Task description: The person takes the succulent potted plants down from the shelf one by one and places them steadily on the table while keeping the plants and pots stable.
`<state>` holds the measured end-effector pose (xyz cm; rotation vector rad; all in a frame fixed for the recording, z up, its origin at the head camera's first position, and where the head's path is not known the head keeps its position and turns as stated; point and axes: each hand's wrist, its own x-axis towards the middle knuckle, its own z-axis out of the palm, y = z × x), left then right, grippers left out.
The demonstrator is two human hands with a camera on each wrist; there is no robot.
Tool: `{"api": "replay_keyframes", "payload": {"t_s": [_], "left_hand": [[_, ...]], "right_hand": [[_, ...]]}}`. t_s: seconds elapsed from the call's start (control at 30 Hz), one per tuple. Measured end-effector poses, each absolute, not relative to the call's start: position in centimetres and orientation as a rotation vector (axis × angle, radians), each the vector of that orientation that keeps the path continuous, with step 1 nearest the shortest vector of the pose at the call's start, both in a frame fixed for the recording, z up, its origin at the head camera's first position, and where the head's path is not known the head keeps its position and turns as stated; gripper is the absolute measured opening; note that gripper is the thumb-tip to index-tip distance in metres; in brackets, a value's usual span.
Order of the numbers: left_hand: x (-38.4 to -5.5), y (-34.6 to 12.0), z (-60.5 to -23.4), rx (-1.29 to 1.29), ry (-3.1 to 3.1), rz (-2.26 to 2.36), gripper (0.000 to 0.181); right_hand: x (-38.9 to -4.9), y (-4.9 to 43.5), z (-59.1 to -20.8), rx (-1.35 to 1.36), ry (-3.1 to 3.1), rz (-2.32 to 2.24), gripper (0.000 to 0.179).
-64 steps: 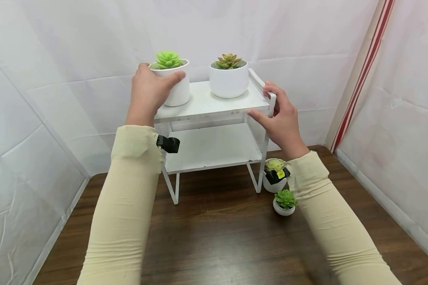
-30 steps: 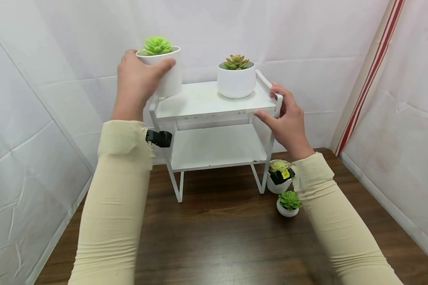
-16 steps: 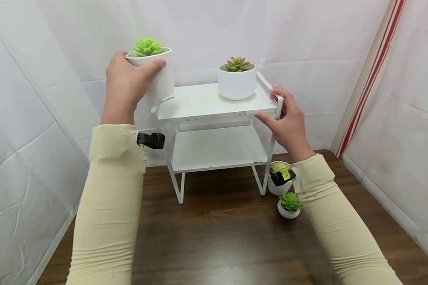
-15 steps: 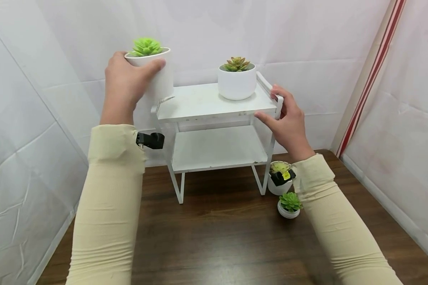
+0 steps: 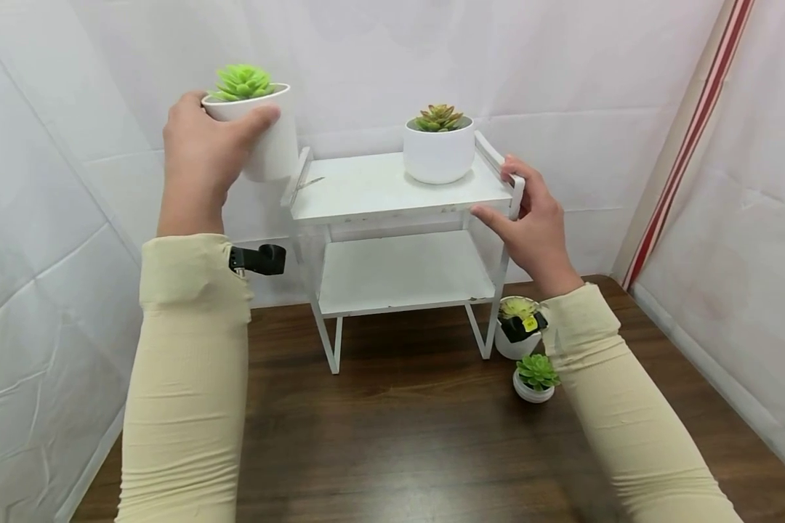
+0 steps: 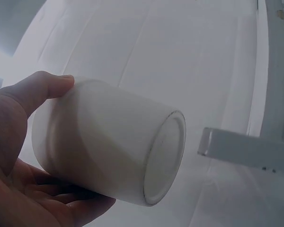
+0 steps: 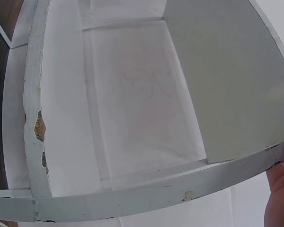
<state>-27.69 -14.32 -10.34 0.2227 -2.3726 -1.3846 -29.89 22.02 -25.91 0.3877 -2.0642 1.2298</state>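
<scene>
While the left hand [image 5: 203, 149] curls wide round a pot [image 5: 276, 149] left of the shelf [image 5: 360, 185], the right hand [image 5: 533, 225] grips the shelf's right end, its wrist's yellow label [image 5: 530, 323] too small to read, and only the left wrist view shows the pot's underside [image 6: 166, 158].

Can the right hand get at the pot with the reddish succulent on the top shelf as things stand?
Probably yes: the right hand holds the side rail close by the pot, and only that low rail seems to stand between them. Its fingers would likely need to leave the rail first.
</scene>
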Motion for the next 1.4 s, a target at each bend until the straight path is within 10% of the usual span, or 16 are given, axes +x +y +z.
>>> {"api": "replay_keyframes", "payload": {"t_s": [1.4], "left_hand": [[-26.9, -17.8, -14.8, 0.142, -2.337, -1.385, 0.08]], "right_hand": [[-29.3, 21.8, -25.6, 0.379, -2.077, 1.232, 0.069]]}}
